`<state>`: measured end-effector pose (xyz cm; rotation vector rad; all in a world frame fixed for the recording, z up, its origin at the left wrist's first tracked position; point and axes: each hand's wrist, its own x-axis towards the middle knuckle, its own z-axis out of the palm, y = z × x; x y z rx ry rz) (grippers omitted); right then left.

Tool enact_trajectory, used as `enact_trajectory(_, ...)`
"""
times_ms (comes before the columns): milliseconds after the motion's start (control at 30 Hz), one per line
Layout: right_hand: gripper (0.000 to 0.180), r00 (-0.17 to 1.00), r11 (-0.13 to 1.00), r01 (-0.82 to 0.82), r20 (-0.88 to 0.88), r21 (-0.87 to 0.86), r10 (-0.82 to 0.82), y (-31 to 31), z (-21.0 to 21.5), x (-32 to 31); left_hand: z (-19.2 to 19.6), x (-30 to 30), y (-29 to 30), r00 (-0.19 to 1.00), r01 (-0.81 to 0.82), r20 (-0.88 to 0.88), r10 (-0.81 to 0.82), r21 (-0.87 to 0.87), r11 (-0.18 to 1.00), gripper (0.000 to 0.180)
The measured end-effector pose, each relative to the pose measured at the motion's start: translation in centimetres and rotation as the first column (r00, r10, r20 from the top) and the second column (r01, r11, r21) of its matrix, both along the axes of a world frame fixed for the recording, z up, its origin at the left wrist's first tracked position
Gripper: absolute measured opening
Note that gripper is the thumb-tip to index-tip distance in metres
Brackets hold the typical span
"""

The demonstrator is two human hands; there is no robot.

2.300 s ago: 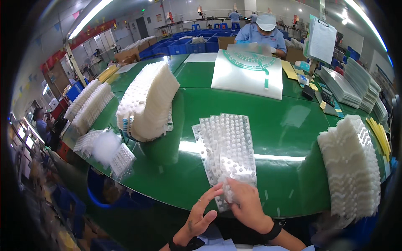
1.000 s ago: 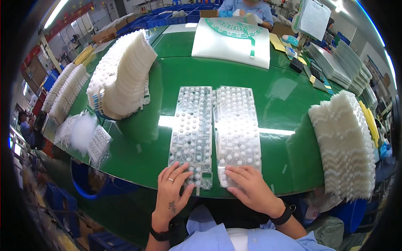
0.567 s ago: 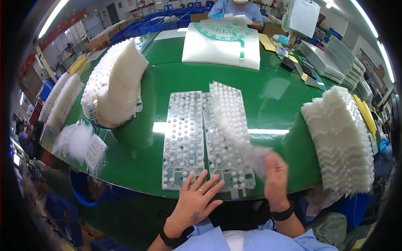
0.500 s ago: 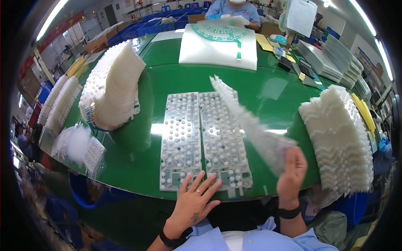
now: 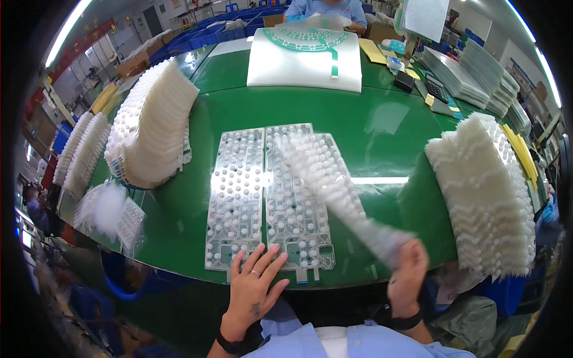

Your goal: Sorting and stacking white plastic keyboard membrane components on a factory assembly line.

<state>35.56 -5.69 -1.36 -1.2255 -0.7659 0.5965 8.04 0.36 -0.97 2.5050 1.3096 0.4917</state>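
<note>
Two translucent keyboard membrane sheets with white domes lie side by side on the green table: a left sheet [image 5: 234,191] and a right sheet [image 5: 292,209]. My left hand [image 5: 256,277] rests spread over their near ends, fingertips touching them. My right hand [image 5: 409,271] pinches the near end of a limp strip of white rubber domes [image 5: 340,194], blurred by motion. Its far end hangs over the upper part of the right sheet; whether it touches there I cannot tell.
A tall leaning stack of dome sheets [image 5: 152,122] stands at left, another stack [image 5: 483,197] at right. Small dome pieces [image 5: 128,218] lie near the left edge. Across the table, a person [image 5: 327,15] sits behind a white sheet pile [image 5: 304,68]. A calculator [image 5: 436,89] lies back right.
The dome strip has swung left and lower across the right sheet, with my right hand moving slightly left and down. The view has shifted a little; my left hand stays on the sheets.
</note>
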Motion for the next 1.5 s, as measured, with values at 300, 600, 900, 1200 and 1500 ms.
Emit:
enact_trajectory(300,0.028,0.297,0.868,0.381,0.847,0.319,-0.442,-1.6,3.5,4.2,0.0,0.5,0.1,1.000,-0.004,0.011,0.004,0.016,1.000,0.044)
enact_trajectory(600,0.015,0.480,0.867,-0.285,0.722,-0.409,0.498,1.8,0.9,-1.3,0.0,-0.3,0.0,1.000,0.001,0.004,-0.001,0.018,1.000,0.045)
enact_trajectory(900,0.015,0.826,0.818,-0.557,0.006,-0.141,0.564,2.8,-0.8,-0.2,0.5,-0.7,0.1,0.999,-0.050,-0.001,0.050,-0.014,0.999,0.044)
enact_trajectory(1200,0.024,0.901,0.874,0.348,0.139,0.339,-0.412,-1.0,2.9,8.8,2.0,1.5,0.2,0.997,-0.060,0.058,0.059,0.014,0.998,0.048)
enact_trajectory(1500,0.024,0.404,0.871,-0.209,0.772,-0.444,0.491,-2.9,-0.7,4.9,-0.7,5.7,0.7,0.974,0.222,-0.041,-0.222,0.004,0.975,0.047)
